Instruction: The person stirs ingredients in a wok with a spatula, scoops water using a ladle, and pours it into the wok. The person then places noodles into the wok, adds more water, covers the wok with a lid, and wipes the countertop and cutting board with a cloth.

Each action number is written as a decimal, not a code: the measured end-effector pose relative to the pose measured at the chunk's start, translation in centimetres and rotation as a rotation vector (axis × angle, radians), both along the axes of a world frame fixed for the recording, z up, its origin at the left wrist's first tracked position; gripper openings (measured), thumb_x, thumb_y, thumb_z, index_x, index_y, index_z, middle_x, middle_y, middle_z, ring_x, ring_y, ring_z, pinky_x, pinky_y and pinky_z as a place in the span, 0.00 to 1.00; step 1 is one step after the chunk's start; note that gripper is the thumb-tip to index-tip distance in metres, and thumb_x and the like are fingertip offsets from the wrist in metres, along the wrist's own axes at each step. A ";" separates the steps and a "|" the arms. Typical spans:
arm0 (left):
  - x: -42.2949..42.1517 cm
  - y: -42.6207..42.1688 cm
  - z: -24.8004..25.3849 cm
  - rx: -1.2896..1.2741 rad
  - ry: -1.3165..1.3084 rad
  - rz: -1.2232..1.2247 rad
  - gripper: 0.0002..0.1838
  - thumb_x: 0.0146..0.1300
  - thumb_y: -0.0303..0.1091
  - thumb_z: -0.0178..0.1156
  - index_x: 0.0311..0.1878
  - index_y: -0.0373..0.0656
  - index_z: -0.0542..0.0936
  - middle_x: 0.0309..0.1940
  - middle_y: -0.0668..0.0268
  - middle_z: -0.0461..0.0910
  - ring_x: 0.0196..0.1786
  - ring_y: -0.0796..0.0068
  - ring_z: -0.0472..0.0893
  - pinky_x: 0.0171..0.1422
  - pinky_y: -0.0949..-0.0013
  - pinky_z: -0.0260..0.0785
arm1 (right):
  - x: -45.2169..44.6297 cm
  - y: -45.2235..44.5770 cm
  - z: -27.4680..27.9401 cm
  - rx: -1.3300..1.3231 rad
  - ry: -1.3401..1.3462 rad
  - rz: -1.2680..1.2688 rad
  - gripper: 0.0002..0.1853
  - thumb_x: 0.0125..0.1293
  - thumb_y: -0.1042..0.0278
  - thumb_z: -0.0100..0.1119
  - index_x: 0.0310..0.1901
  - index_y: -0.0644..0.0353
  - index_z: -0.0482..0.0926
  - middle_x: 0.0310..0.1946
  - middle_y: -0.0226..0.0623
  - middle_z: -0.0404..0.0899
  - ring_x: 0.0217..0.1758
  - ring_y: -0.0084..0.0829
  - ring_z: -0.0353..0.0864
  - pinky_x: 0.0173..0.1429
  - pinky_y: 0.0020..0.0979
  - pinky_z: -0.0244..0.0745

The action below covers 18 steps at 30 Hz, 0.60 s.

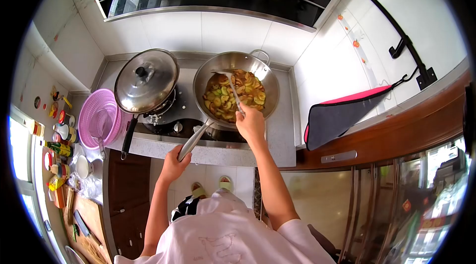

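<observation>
A wide steel wok [202, 83] sits on the right side of the stove, holding browned, sliced food [229, 96] in sauce. My left hand [175, 163] is closed around the end of the wok's long metal handle [194, 141]. Above the wok's near right rim, my right hand [250, 122] grips the handle of a metal spatula [233, 87]. The spatula's blade reaches into the food near the far side of the wok.
Left of the wok stands a lidded pan [147, 81] with a black handle. Further left are a pink colander [91, 124], a white bowl [84, 167], bottles, and a knife [83, 224] on a wooden board. A grey cloth [342, 117] hangs at right.
</observation>
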State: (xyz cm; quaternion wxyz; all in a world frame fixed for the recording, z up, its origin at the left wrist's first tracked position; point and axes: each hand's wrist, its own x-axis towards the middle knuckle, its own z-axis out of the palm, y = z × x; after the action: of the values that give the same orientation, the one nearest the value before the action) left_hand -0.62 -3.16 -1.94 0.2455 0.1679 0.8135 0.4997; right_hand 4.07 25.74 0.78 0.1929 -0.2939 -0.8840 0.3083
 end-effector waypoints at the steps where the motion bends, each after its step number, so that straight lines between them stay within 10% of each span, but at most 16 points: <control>1: 0.0 0.0 0.1 0.001 -0.010 0.001 0.17 0.68 0.35 0.65 0.53 0.33 0.80 0.27 0.65 0.78 0.25 0.80 0.74 0.30 0.69 0.68 | 0.3 0.0 -0.2 -0.004 -0.009 0.022 0.19 0.66 0.65 0.62 0.58 0.56 0.84 0.34 0.51 0.85 0.42 0.53 0.84 0.46 0.49 0.79; 18: 0.3 0.0 0.7 -0.001 -0.009 0.013 0.15 0.67 0.35 0.65 0.50 0.33 0.80 0.24 0.67 0.76 0.25 0.81 0.72 0.29 0.69 0.66 | 8.4 -2.0 4.1 0.086 -0.182 0.088 0.21 0.61 0.71 0.68 0.57 0.46 0.86 0.31 0.45 0.82 0.37 0.48 0.83 0.41 0.46 0.76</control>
State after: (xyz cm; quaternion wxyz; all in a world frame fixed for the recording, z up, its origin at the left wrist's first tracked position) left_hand -0.31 -3.15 -1.28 0.2460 0.1605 0.8139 0.5013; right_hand 12.48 23.69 4.92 0.1106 -0.2730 -0.9222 0.2505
